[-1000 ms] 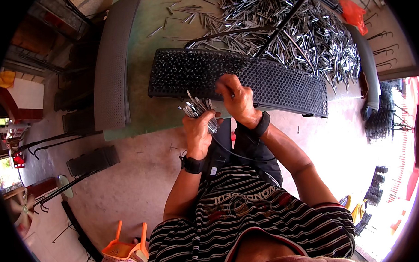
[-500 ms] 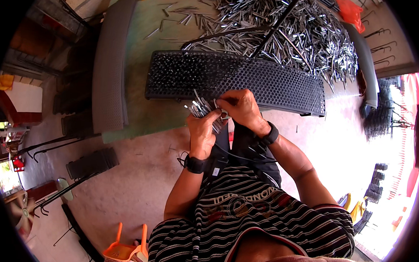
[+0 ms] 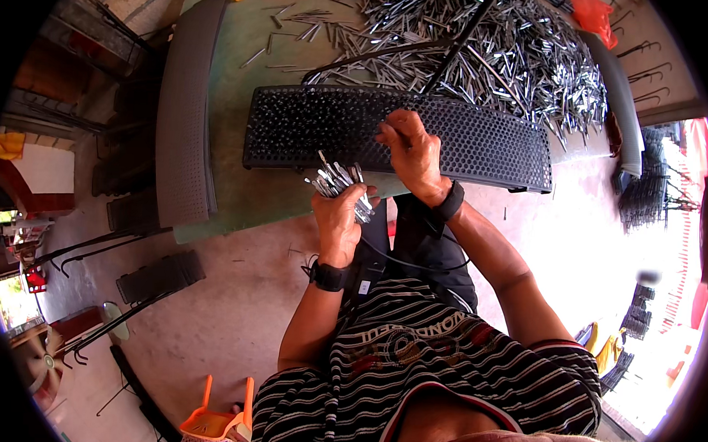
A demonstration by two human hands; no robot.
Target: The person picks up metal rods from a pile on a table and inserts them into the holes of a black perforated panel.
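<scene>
My left hand (image 3: pixel 338 224) is closed around a bundle of thin, shiny metal strips (image 3: pixel 338 180), their ends fanning out beyond the fingers. A long black panel full of round holes (image 3: pixel 489 144) lies along the near edge of the green tabletop (image 3: pixel 238 201). Many holes in its left part have small shiny tips in them; most of the right part shows bare holes. Over the panel's middle is my right hand (image 3: pixel 415 157), with thumb and fingers drawn together. Whatever sits between those fingertips is too small to make out.
A large heap of loose metal strips (image 3: pixel 546 80) covers the table's far right, with black rods (image 3: pixel 453 57) across it. Grey perforated sheets (image 3: pixel 188 114) line the left edge. A red-orange bag (image 3: pixel 595 23) is at the far right. An orange stool (image 3: pixel 210 422) stands lower left.
My right hand has moved up and away from the bundle in my left hand, to above the panel. The left hand keeps its grip on the metal strips in nearly the same place.
</scene>
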